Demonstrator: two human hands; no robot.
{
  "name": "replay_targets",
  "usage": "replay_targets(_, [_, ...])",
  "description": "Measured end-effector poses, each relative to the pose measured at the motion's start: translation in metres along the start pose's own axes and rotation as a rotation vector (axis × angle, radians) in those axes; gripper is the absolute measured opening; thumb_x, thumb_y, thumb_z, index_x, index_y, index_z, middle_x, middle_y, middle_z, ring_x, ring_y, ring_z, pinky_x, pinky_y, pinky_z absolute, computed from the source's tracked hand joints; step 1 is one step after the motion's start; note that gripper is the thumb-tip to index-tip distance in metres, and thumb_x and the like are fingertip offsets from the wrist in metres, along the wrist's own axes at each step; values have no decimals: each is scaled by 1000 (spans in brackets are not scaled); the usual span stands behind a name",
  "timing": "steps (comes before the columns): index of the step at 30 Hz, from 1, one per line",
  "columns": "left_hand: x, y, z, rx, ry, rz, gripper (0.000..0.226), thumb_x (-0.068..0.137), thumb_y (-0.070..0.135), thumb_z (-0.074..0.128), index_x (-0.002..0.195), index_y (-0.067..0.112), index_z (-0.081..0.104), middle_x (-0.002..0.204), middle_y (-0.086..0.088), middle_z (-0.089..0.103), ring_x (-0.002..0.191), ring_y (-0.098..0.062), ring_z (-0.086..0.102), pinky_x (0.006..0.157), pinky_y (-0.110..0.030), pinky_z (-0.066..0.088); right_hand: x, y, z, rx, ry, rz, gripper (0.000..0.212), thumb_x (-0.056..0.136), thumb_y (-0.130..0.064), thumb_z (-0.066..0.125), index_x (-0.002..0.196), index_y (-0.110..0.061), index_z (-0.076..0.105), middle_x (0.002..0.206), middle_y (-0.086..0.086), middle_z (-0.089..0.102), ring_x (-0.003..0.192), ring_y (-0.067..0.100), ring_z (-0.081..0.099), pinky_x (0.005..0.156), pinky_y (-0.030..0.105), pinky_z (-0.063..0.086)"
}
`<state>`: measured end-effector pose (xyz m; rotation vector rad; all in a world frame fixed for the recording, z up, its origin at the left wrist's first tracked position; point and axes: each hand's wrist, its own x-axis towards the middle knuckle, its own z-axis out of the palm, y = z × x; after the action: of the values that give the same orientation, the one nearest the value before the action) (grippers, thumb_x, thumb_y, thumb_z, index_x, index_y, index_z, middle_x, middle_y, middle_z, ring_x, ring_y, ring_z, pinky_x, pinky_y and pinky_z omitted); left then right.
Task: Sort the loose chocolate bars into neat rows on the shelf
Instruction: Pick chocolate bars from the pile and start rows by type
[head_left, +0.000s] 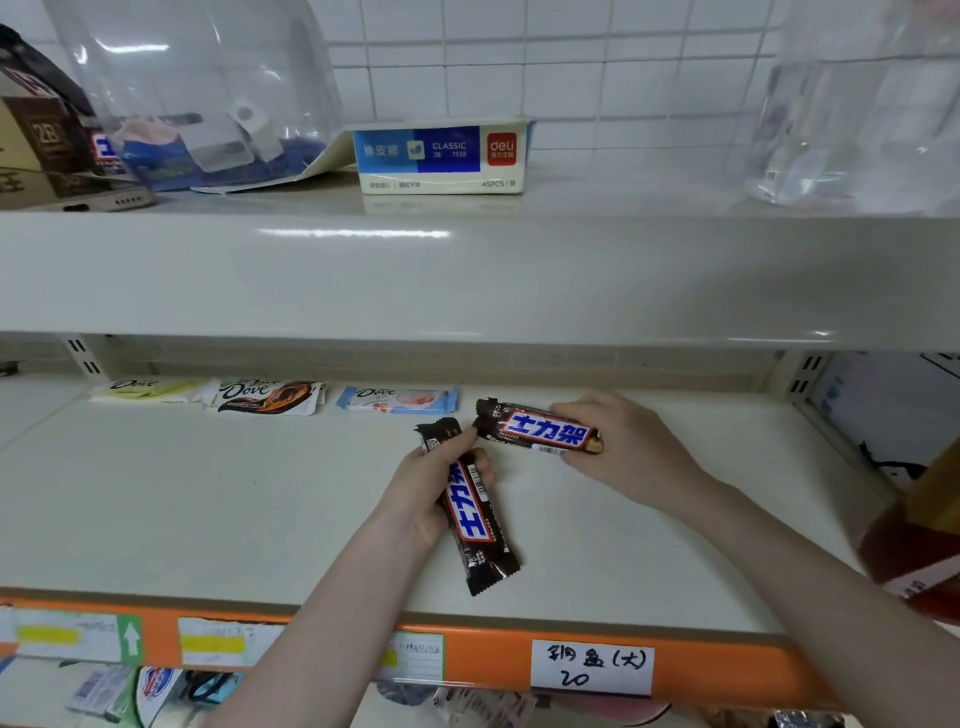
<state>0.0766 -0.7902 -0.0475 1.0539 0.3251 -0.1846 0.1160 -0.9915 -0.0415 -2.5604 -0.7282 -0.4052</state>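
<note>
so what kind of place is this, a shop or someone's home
Most likely a small shop. Metal display shelving carries an orange price-label strip with handwritten tags, Dove chocolate bars lie in a row at the back, and a boxed pack of erasers sits on the shelf above.

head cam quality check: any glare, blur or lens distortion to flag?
Head view: wide-angle bowing curves the upper shelf edge, with a glare streak along it; the clear containers up top show reflections; far-right brown object is blurred; both bars, in left hand and right hand, stay sharp, wrapper print legible; soft, even lighting, faint shadows.
</note>
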Motion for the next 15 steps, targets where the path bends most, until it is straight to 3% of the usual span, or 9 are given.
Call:
replay_targets(5, [1,6,-12,-152,52,-75,14,92,10,52,79,5,54,59,-10,57,45,-18,58,48,-25,54,26,21,-5,-44,-111,21,18,78,-19,64,95,-14,65,84,5,66,79,25,58,68,37,46])
replay_targets(12, [-3,14,-26,-228,59,-115,16,93,13,50,79,6,55,64,-10,56,59,-20,55,51,-27,56,61,31,8,-102,-197,54,8,80,-20,60,86,-15,64,75,6,64,70,24,54,59,31,37])
replay_targets(15, [-4,18,-31,-252,58,-118,18,94,13,48,79,6,54,67,-10,54,63,-20,53,52,-28,56,71,33,16,-105,-211,81,19,82,-23,60,97,-14,66,89,9,68,82,27,59,71,34,45])
